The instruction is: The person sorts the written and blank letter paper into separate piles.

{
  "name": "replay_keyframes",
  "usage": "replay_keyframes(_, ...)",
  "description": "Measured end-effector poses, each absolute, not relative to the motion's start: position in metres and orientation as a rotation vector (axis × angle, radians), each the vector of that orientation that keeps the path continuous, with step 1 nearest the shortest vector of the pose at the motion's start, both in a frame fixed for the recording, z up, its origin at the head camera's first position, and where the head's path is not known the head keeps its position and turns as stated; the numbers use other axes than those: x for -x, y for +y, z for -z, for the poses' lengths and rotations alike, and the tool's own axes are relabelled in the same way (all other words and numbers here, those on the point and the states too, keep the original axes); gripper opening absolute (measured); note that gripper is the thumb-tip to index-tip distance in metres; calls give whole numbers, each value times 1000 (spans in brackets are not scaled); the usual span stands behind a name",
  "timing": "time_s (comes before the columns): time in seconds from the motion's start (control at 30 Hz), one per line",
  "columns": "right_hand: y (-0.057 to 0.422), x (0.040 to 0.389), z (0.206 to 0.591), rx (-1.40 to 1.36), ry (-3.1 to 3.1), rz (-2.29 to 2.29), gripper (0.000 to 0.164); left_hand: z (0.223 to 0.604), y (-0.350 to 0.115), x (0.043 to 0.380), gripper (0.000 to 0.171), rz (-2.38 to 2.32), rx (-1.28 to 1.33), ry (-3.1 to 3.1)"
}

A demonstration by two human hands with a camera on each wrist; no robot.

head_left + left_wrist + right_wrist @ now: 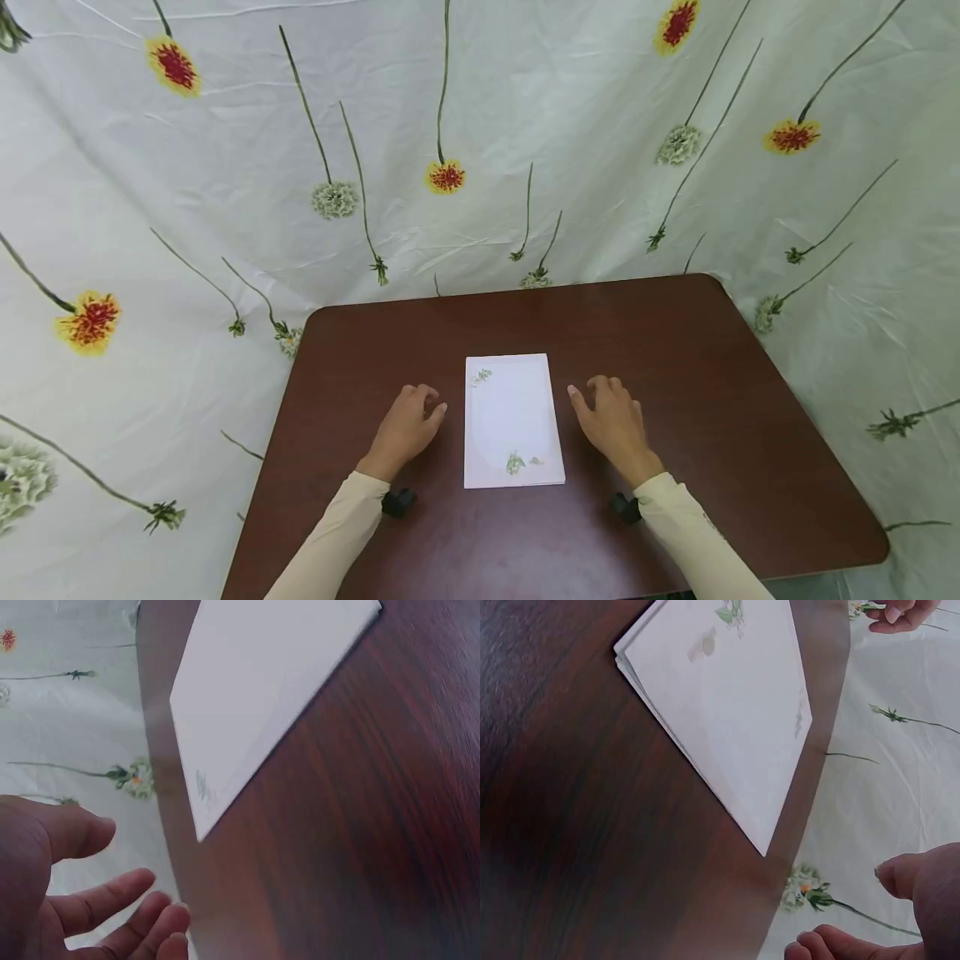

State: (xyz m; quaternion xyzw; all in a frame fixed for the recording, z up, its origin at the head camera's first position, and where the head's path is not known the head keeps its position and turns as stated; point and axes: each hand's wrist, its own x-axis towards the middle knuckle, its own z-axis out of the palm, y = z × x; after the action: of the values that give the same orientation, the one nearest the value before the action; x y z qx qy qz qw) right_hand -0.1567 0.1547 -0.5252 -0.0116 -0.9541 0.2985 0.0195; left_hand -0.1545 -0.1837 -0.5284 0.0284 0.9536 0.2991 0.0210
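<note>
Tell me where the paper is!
In the head view, the paper lies on the table, between the left hand and the right hand, touching neither.

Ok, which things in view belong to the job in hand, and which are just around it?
Likely in the job:
paper, flat on the table between the hands
left hand, beside the paper, not touching
right hand, likewise apart on the other side

Just around it:
the table, as support
flowered cloth, behind and beside the table
black pieces at both wrists
</note>
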Motion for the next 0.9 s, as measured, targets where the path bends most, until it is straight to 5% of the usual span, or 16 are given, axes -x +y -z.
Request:
replay_keyframes(0.33, 129, 171, 544, 70, -3063, -954, 40, 546, -161, 170, 19, -863, -25, 2865)
replay_keyframes(0.9, 103, 176, 568, 106, -3168, -778, 51, 570, -140, 174, 31, -761, 120, 2850)
